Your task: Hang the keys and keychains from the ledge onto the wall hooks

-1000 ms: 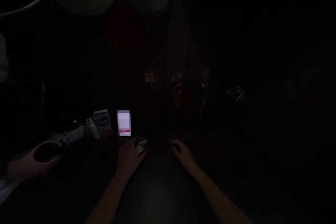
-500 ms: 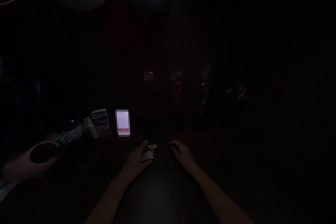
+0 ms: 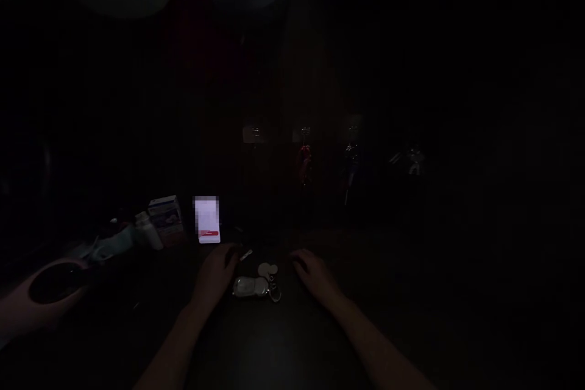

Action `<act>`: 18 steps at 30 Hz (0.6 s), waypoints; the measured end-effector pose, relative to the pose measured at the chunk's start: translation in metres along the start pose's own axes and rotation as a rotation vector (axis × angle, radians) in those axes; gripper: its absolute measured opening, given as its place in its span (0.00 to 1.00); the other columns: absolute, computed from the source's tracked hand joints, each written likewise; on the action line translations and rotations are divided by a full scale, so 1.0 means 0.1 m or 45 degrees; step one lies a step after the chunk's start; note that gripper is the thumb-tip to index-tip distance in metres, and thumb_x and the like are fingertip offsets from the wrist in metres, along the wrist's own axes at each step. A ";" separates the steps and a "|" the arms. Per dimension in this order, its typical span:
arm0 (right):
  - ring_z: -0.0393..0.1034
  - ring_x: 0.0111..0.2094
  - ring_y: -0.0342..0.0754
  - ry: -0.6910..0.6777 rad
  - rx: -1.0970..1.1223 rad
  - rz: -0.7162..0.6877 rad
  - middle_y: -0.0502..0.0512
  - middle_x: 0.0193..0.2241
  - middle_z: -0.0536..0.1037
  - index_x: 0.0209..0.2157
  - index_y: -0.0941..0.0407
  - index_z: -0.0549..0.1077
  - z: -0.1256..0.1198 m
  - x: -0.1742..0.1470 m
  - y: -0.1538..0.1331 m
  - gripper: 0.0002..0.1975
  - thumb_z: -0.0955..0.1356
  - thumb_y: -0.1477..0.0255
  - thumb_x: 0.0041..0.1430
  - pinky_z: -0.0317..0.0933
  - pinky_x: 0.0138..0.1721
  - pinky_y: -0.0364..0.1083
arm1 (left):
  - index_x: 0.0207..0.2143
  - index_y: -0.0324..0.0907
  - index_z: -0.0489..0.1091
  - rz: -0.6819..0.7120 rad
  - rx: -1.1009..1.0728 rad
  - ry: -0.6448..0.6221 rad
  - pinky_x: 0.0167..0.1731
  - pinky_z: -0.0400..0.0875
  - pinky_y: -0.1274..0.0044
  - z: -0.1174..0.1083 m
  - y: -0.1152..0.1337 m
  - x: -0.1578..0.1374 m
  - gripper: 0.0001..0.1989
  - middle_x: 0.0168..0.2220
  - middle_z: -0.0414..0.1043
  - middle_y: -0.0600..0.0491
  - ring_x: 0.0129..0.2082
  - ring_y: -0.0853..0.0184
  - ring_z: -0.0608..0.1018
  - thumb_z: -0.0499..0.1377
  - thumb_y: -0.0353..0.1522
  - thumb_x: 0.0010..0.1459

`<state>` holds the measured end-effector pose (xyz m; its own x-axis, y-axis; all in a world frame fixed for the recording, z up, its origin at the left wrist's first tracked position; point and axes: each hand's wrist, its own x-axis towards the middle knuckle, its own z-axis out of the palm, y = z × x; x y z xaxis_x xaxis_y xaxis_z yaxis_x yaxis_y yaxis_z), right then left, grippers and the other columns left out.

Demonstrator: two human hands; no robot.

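Observation:
The scene is very dark. A keychain (image 3: 251, 286) with a pale, car-shaped fob lies on the dark table between my hands, its metal ring (image 3: 275, 295) pointing right. A pale rounded tag (image 3: 267, 269) sits just above it. My left hand (image 3: 216, 273) rests on the table close to the fob's left end, fingers slightly apart and holding nothing. On the other side, my right hand (image 3: 315, 271) lies on the table with thumb and fingers loosely apart, also without anything in it. A small pale strip (image 3: 246, 255) lies beyond the fob.
A lit phone screen (image 3: 208, 219) stands behind my left hand. Left of it are a box (image 3: 166, 219), a white bottle (image 3: 148, 231) and a pinkish object with a dark oval (image 3: 57, 283). Hooks along the back hold a red bundle (image 3: 306, 164) and keys (image 3: 351, 158).
My left hand has moved left off the keychain, which now lies uncovered, lower and further left in view. The right hand stays nearly still. The view has shifted slightly.

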<state>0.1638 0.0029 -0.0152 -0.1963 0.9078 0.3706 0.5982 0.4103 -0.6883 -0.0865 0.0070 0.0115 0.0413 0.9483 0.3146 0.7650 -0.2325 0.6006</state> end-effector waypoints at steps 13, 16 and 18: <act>0.68 0.43 0.47 -0.075 -0.169 0.012 0.55 0.40 0.74 0.40 0.54 0.72 -0.01 0.04 0.06 0.14 0.59 0.78 0.57 0.61 0.46 0.46 | 0.48 0.44 0.69 0.242 0.316 -0.268 0.47 0.62 0.72 0.17 0.27 0.57 0.19 0.50 0.68 0.47 0.50 0.60 0.69 0.52 0.24 0.55; 0.68 0.42 0.47 -0.080 -0.164 0.018 0.55 0.39 0.74 0.39 0.55 0.73 -0.02 0.04 0.05 0.13 0.59 0.78 0.57 0.61 0.45 0.45 | 0.46 0.41 0.70 0.186 0.332 -0.272 0.46 0.62 0.68 0.20 0.27 0.59 0.18 0.49 0.68 0.42 0.49 0.55 0.69 0.52 0.23 0.54; 0.68 0.42 0.47 -0.082 -0.170 0.020 0.55 0.39 0.74 0.39 0.55 0.73 -0.02 0.05 0.05 0.13 0.59 0.78 0.57 0.61 0.44 0.45 | 0.45 0.39 0.71 0.144 0.310 -0.259 0.46 0.60 0.65 0.21 0.26 0.59 0.16 0.47 0.69 0.41 0.49 0.53 0.68 0.53 0.24 0.54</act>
<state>0.1674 0.0090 -0.0152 -0.2330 0.9195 0.3165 0.6988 0.3847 -0.6031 -0.0512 0.0614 0.0303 0.2431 0.9488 0.2015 0.8784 -0.3035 0.3693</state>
